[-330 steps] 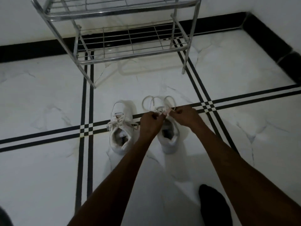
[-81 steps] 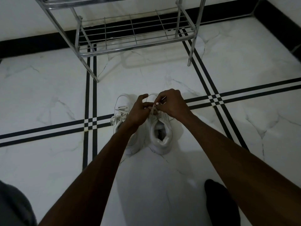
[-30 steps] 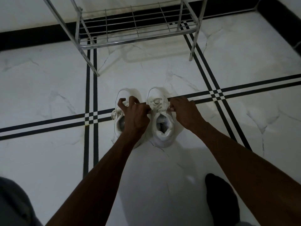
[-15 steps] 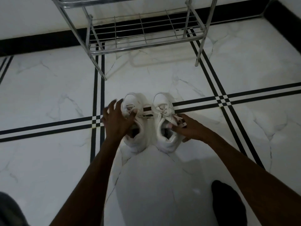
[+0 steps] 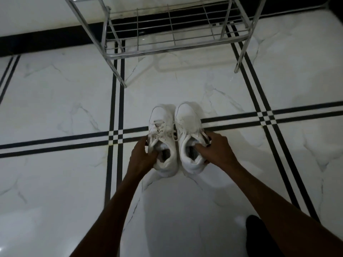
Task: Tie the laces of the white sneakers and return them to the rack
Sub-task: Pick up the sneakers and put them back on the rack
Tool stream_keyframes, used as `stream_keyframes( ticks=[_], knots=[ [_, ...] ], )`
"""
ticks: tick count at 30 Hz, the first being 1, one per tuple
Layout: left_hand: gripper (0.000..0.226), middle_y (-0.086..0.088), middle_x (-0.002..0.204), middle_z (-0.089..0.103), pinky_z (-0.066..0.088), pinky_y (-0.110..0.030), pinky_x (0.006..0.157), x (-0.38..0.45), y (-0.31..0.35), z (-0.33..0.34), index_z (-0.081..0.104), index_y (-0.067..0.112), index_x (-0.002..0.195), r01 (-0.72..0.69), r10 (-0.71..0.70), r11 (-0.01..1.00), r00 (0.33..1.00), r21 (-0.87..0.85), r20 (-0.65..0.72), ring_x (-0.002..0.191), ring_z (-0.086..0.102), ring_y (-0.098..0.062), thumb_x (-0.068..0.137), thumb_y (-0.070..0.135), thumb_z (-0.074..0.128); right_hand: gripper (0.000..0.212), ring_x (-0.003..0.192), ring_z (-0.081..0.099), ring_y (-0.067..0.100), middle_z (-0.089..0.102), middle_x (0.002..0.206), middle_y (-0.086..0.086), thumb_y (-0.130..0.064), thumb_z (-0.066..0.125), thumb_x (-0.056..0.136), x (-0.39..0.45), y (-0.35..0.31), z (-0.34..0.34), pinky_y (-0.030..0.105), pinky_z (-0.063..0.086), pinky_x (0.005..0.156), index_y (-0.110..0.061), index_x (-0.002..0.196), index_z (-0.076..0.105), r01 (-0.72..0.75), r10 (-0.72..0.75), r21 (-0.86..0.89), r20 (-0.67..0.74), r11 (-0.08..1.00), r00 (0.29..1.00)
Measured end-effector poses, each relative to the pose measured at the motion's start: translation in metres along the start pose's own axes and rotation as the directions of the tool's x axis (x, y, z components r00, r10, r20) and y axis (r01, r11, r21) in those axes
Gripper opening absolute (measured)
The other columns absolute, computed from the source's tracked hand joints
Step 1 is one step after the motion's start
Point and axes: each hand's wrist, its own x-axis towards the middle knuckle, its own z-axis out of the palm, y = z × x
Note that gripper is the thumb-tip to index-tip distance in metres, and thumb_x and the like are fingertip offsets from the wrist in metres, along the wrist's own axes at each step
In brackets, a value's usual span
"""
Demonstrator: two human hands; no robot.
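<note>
Two white sneakers stand side by side on the marble floor, toes pointing away from me, laces knotted. My left hand (image 5: 142, 157) grips the left sneaker (image 5: 161, 127) at its outer side and collar, thumb at the opening. My right hand (image 5: 216, 152) grips the right sneaker (image 5: 187, 119), with fingers inside its opening and the palm on its outer side. The chrome wire shoe rack (image 5: 172, 37) stands beyond the sneakers, its lowest shelf bare.
White marble floor (image 5: 55, 101) with black double stripes crossing it. A black skirting band (image 5: 46, 38) runs along the white wall behind the rack. My dark-socked foot (image 5: 259, 236) is at the lower right.
My hands left the laces and closed on the two sneakers' collars. The sneakers were pushed together, side by side.
</note>
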Motion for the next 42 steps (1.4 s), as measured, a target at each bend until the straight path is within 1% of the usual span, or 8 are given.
stream_keyframes(
  ticks=[4,10,17,22,26,31,36,42],
  knots=[
    [0.067,-0.002,0.127,0.065,0.054,-0.052,0.097,-0.008,0.024,0.004,0.056,0.025,0.134,0.011,-0.008,0.999,0.998,0.046,-0.069,0.115,0.063,-0.023,0.073,0.052,0.053,0.025,0.073,0.07,0.014,0.075,0.081,0.003,-0.027,0.077,0.078,-0.003,-0.012,-0.02,0.033,0.06,0.066,-0.011,0.096,0.071,0.027,-0.025,0.063,-0.045,0.998,0.999],
    [0.065,-0.001,0.137,0.06,0.055,-0.05,0.098,-0.049,0.123,-0.04,0.046,0.027,0.146,-0.026,0.029,0.999,0.996,0.045,-0.081,0.122,0.061,-0.022,0.083,0.034,0.059,0.04,0.07,0.07,0.01,0.073,0.083,-0.002,-0.027,0.076,0.076,-0.014,-0.094,-0.115,0.04,0.062,0.059,-0.017,0.114,0.068,-0.014,0.014,0.131,-0.003,0.991,1.0],
    [0.064,-0.003,0.144,0.056,0.048,-0.048,0.108,-0.119,0.294,-0.126,0.042,0.021,0.151,-0.037,0.045,0.997,0.992,0.072,-0.116,0.132,0.054,-0.021,0.091,0.02,0.062,0.053,0.072,0.068,0.004,0.072,0.088,-0.004,-0.02,0.076,0.078,-0.023,-0.235,-0.263,0.028,0.061,0.063,-0.017,0.129,0.062,-0.002,-0.002,0.141,0.029,0.99,1.0],
    [0.063,-0.007,0.138,0.058,0.047,-0.032,0.101,-0.123,0.382,-0.167,0.043,0.019,0.151,-0.023,0.032,0.998,0.991,0.066,-0.132,0.126,0.056,-0.023,0.092,0.015,0.063,0.052,0.071,0.072,0.012,0.075,0.091,-0.002,-0.029,0.073,0.075,0.008,-0.305,-0.335,0.04,0.062,0.059,-0.024,0.125,0.063,-0.031,0.019,0.136,0.087,0.99,0.996],
    [0.061,-0.011,0.139,0.058,0.042,-0.028,0.102,-0.074,0.421,-0.186,0.045,0.014,0.15,-0.046,0.057,0.996,0.985,0.071,-0.16,0.128,0.055,-0.025,0.092,0.014,0.064,0.053,0.08,0.072,0.015,0.075,0.096,0.001,-0.027,0.074,0.075,0.064,-0.334,-0.348,0.042,0.062,0.07,-0.022,0.127,0.062,-0.013,0.002,0.143,0.072,0.99,0.997],
    [0.064,-0.009,0.142,0.057,0.05,-0.049,0.106,0.015,0.439,-0.203,0.046,0.017,0.148,-0.042,0.051,0.996,0.992,0.078,-0.115,0.128,0.057,-0.026,0.087,0.03,0.061,0.049,0.079,0.073,0.022,0.073,0.099,0.005,-0.019,0.073,0.082,0.145,-0.348,-0.335,0.041,0.063,0.066,-0.016,0.129,0.06,-0.055,0.037,0.172,0.109,0.983,0.993],
    [0.059,-0.012,0.141,0.057,0.05,-0.047,0.106,0.101,0.446,-0.21,0.046,0.015,0.148,-0.019,0.031,0.991,0.996,0.129,-0.086,0.129,0.056,-0.028,0.092,0.025,0.063,0.04,0.079,0.072,0.024,0.073,0.095,0.007,-0.026,0.072,0.079,0.233,-0.349,-0.31,0.049,0.062,0.062,-0.016,0.116,0.065,-0.095,0.075,0.12,0.162,0.988,0.984],
    [0.07,-0.012,0.139,0.057,0.054,-0.052,0.1,0.147,0.433,-0.208,0.043,0.018,0.15,0.007,-0.003,0.993,1.0,0.116,-0.028,0.125,0.058,-0.029,0.086,0.046,0.055,0.041,0.085,0.069,0.022,0.075,0.098,0.009,-0.022,0.072,0.082,0.276,-0.343,-0.291,0.034,0.056,0.073,-0.013,0.121,0.064,-0.098,0.094,0.012,0.197,0.995,0.976]
  ],
)
